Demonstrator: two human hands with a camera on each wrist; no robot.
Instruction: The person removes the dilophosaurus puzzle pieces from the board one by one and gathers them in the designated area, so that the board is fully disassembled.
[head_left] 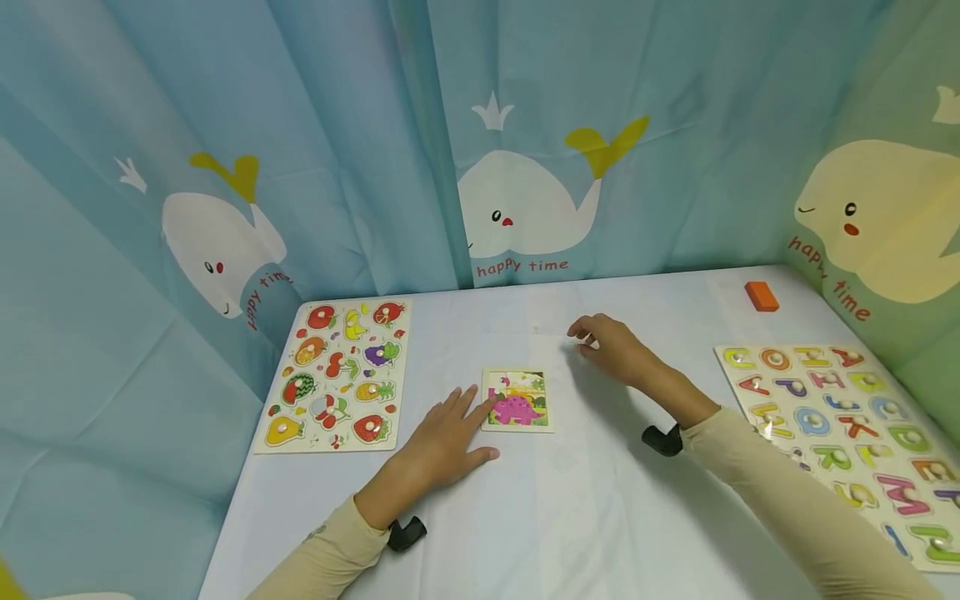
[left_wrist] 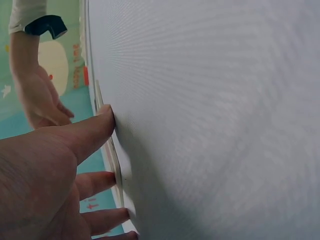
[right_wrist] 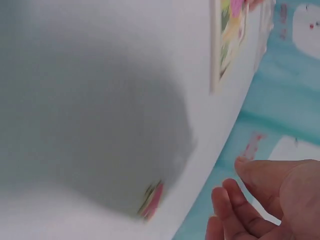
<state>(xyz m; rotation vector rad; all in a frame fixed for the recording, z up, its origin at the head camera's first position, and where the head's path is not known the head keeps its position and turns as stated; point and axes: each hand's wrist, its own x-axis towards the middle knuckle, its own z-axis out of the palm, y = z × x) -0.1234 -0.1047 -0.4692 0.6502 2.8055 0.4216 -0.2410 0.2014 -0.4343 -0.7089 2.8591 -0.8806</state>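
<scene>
A small square puzzle (head_left: 522, 404) with a pink dinosaur picture lies flat at the middle of the table. My left hand (head_left: 444, 439) is spread on its left side, the index fingertip touching the puzzle's left edge. To the right of the puzzle, my right hand (head_left: 617, 350) is raised above the table with loosely bent fingers and nothing between them. The right wrist view shows a small, blurred pink and green piece (right_wrist: 151, 201) near the table surface, below that hand; I cannot make it out in the head view.
At the left lies a fruit peg puzzle board (head_left: 400, 375). A letter peg board (head_left: 757, 375) lies at the right, partly behind the right sleeve. An orange block (head_left: 762, 297) sits at the back right. Blue curtains (head_left: 360, 167) with whales enclose the table.
</scene>
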